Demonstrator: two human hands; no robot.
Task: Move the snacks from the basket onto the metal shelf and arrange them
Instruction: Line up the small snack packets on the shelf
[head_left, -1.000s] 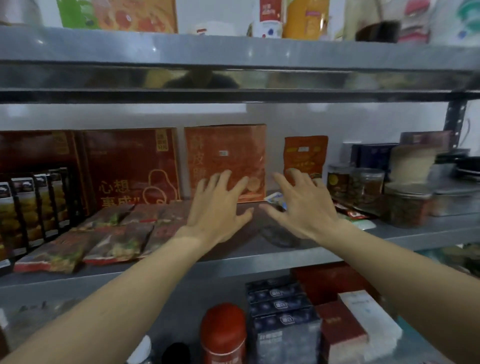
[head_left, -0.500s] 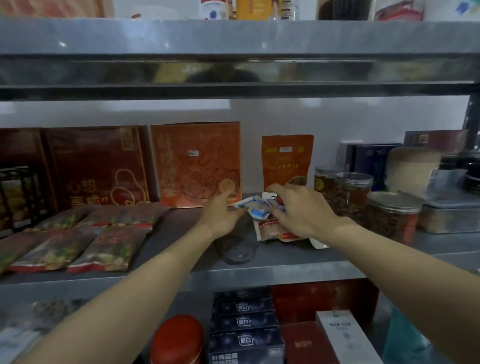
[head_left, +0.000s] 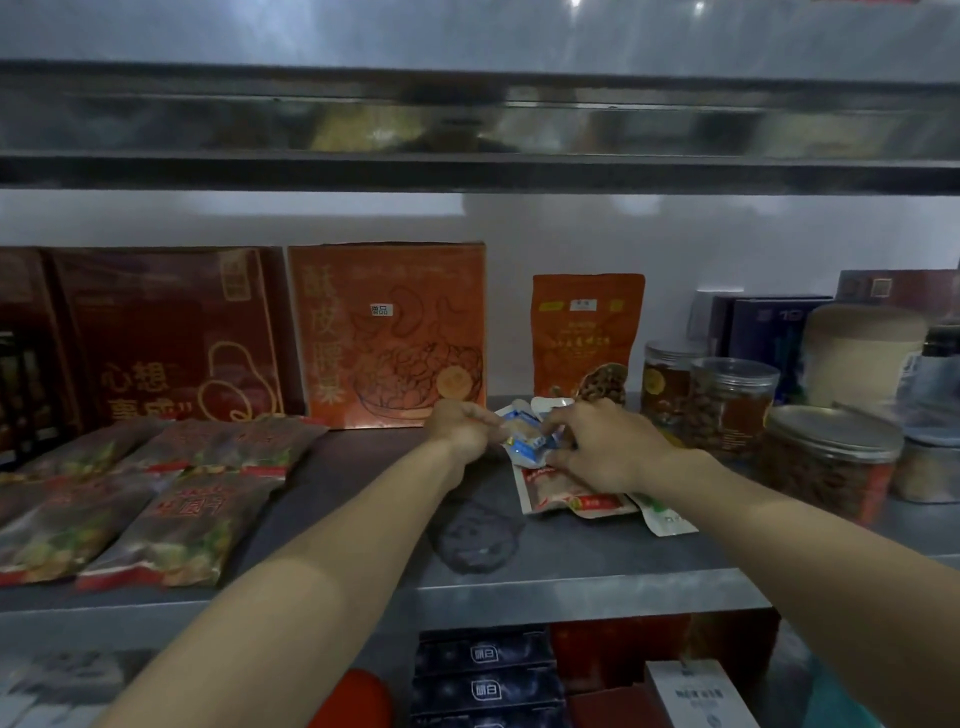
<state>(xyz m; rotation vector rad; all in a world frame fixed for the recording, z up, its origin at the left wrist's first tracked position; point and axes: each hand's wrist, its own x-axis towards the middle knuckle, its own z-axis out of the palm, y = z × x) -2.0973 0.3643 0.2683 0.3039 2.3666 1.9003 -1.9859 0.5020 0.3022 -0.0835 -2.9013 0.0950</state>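
Both hands are up at the middle of the metal shelf (head_left: 571, 571), working on a small blue-and-white snack packet (head_left: 522, 441). The left hand (head_left: 460, 428) has its fingers curled, pinching the packet's left end. The right hand (head_left: 605, 449) grips the other end, though it's blurry, so I can't tell exactly how. The packet sits on top of a little pile — a red-and-white packet (head_left: 561, 496) and a green-and-white one (head_left: 667, 519) — just in front of the orange pouch (head_left: 587, 332). Flat dark snack bags (head_left: 192, 519) lie off to the left.
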